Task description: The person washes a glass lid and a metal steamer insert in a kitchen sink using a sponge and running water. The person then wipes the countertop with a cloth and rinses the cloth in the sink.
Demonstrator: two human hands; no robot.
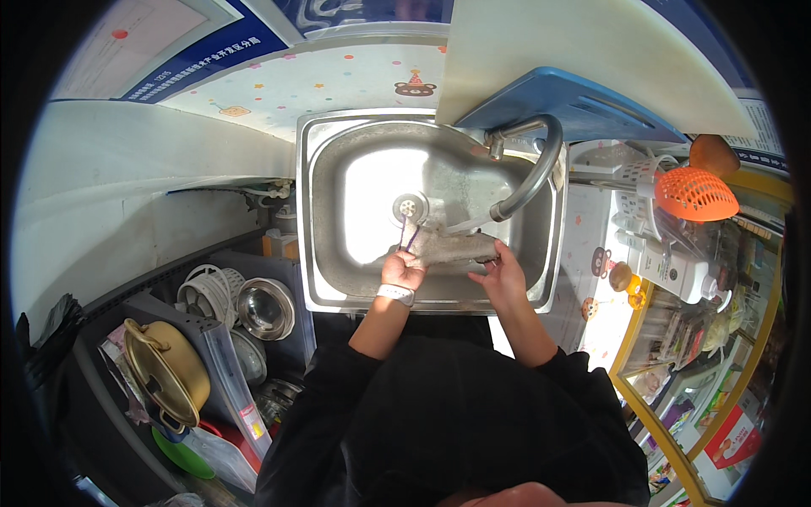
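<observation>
A wet grey-beige cloth [450,247], possibly a cleaning rag, is stretched sideways over the front half of a stainless steel sink [305,209]. At its left end, beside a purple cord loop [413,239], my left hand [403,269] grips it. The fingers of my right hand [505,271] pinch the right end, with the thumb apart. Water [467,224] runs from the spout of a curved metal faucet [550,168] onto the cloth's upper edge. Just beyond the cloth lies the drain strainer [407,207], in bright sunlight. The cloth's underside is hidden.
A blue cutting board [551,101] leans behind the faucet. On the right are an orange slotted ladle [697,194], a white pump bottle [681,274] and a yellow-framed glass cabinet [649,415]. Left of me, a grey rack holds a gold lidded pot [180,361] and steel bowls [266,308].
</observation>
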